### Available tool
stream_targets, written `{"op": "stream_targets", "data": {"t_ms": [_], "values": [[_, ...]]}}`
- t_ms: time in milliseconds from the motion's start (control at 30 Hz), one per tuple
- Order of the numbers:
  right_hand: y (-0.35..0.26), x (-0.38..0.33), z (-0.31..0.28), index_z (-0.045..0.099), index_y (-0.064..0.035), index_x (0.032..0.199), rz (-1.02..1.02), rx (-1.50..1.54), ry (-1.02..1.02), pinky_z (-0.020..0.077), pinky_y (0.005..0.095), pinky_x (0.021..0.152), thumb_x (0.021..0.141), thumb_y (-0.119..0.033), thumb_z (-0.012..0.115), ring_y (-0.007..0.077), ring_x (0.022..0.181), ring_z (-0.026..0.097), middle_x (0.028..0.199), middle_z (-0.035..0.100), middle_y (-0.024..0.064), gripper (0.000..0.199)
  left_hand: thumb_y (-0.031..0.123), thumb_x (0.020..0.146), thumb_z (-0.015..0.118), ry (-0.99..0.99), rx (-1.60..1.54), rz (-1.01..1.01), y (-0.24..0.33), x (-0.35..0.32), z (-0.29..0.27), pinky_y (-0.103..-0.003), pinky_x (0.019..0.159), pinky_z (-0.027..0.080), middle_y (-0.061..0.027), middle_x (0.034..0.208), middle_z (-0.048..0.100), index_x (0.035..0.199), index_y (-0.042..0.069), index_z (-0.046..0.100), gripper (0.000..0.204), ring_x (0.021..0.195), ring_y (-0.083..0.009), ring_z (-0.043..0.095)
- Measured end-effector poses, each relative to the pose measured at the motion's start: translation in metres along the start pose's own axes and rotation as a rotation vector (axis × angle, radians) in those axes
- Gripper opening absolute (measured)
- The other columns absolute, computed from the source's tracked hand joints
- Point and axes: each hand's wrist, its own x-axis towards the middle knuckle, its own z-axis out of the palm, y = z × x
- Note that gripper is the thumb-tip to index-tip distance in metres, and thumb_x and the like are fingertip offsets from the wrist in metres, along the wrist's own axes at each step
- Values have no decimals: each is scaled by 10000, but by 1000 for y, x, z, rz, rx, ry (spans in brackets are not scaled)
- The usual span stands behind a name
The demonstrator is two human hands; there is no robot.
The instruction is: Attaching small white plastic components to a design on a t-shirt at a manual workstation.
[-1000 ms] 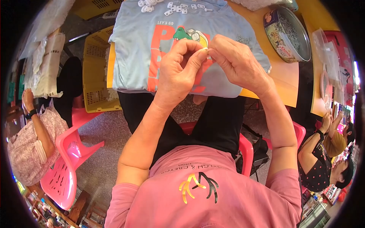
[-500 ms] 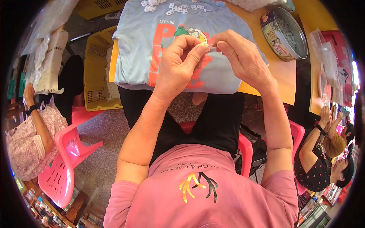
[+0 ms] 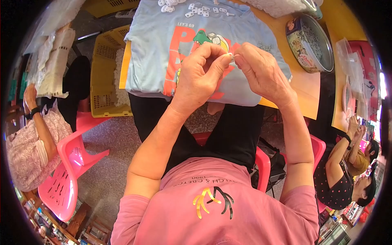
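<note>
Over the light blue T-shirt [image 3: 151,61], my two hands meet at the fingertips. My left hand [image 3: 202,73] is closed in a pinch on a small white plastic piece [image 3: 230,54]. Thumb and fingers of my right hand [image 3: 263,71] are pressed together right beside that piece; whatever they hold is too small to make out. Beyond my hands, several small white plastic pieces [image 3: 200,10] with holes lie spread on the shirt, and another small heap of white pieces [image 3: 167,5] is at their left. A patch of small grey bits [image 3: 266,47] lies past my right hand.
A round tin [image 3: 300,51] holding small grey metal bits stands on the yellow table [image 3: 304,96] at right. A yellow crate [image 3: 96,77] with white pieces is at left. Pink chairs [image 3: 67,163] flank me; people sit at both sides.
Both hands have shifted slightly in the picture along with the shirt and the tin, as the view moved. The fingertips stay together at the white piece.
</note>
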Motion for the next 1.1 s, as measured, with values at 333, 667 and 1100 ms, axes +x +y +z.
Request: {"op": "stream_targets", "data": {"t_ms": [333,667,1100], "values": [[1,1,9,516,-6,919,98,124,-2,451,435,630,917,-66,583,387,739,565,781,543,171,90,65,954,613,-9,-4,46,-6,1,-4,-209,617,486,16,733,574,930,-2,578,79,660,-33,512],[-9,-14,15,601,18,1103,458,615,93,477,263,663,1036,-194,492,120,720,562,842,619,43,247,99,950,629,-1,-251,-37,-7,4,-3,-199,632,455,-14,808,638,931,23,589,88,687,-49,554],[-25,-18,20,604,27,1071,648,882,373,508,233,715,993,-141,579,89,768,591,871,647,42,188,129,955,636,30,-52,-84,9,4,13,-219,647,486,-34,818,654,958,23,597,113,728,-87,619]]}}
